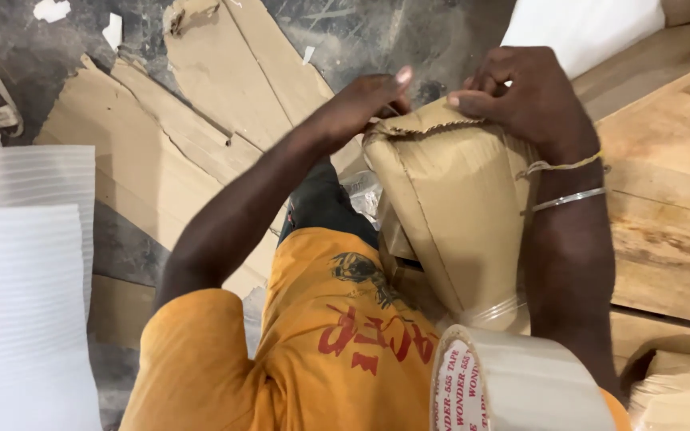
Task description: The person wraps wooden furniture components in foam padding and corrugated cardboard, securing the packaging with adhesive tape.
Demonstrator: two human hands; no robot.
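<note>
Brown-paper-wrapped parcel (449, 215), banded with clear tape near its lower end, stands propped against the person's orange-clad lap. White ribbed foam sheets (25, 279) lie at far left, flattened brown cardboard (177, 120) on the grey floor beside them. Left hand (361, 104) pinches the parcel's crumpled top fold; right hand (521, 96) clamps the same fold. Clear tape roll (513, 383) sits on the right forearm, wooden planks (664, 191) at right.

This looks like a packing area in a workshop or warehouse. Flattened cardboard sheets (161, 128) lie over a stained concrete floor (377, 32), white foam wrap (25, 279) is stacked at one side, and bare wooden boards (664, 183) at the other. A roll of clear packing tape (521, 383) and a paper-wrapped parcel (449, 207) sit close by.
</note>
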